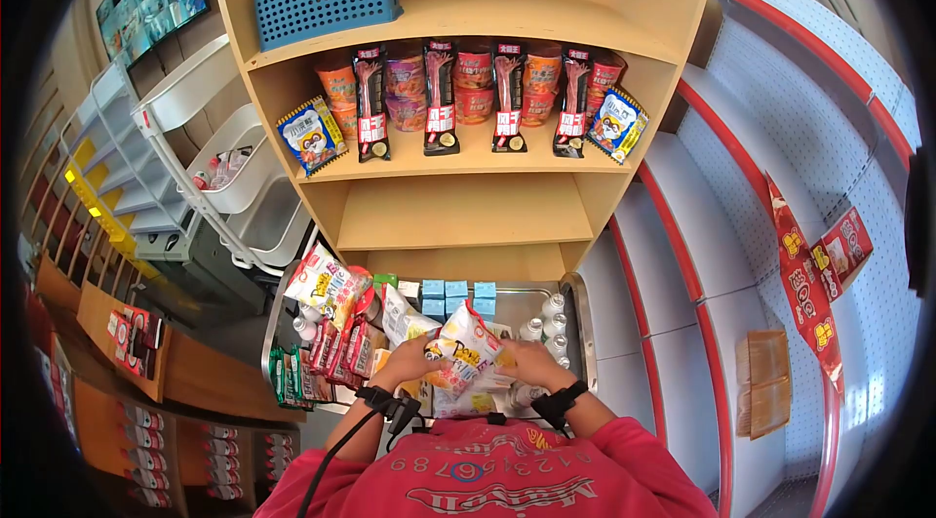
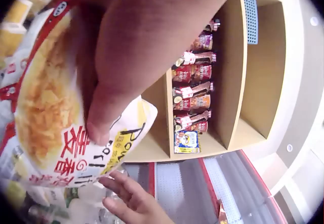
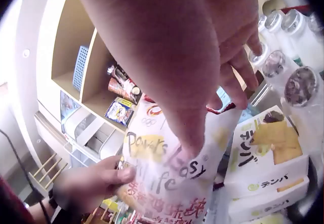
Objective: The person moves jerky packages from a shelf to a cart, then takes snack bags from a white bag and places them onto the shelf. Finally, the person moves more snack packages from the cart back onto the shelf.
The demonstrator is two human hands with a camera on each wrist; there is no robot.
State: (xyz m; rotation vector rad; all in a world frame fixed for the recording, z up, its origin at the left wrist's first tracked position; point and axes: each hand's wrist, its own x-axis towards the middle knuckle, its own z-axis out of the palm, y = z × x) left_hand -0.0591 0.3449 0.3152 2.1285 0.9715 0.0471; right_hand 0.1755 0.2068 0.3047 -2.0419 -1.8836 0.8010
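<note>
A white snack bag [image 1: 466, 347] with red trim and "life" lettering is held upright over the metal cart. My left hand [image 1: 414, 364] grips its left side; in the left wrist view the thumb presses on the front of the bag [image 2: 48, 110]. At the bag's right edge is my right hand [image 1: 534, 365]. Its fingers are loosely spread in the right wrist view, and the thumb overlaps the front of the bag [image 3: 162, 168]. Behind the left hand stands another white bag [image 1: 405, 315]. White cracker boxes [image 3: 268, 168] lie beside the bag on the right.
The cart [image 1: 582, 333] also carries white bottles [image 1: 554, 323], blue cartons [image 1: 456, 291], red packets [image 1: 346, 350] and green packets [image 1: 292, 377]. Ahead, a wooden shelf [image 1: 458, 211] displays cup noodles, black packets and blue bags under a blue basket [image 1: 327, 6]. White racks [image 1: 673, 274] stand right.
</note>
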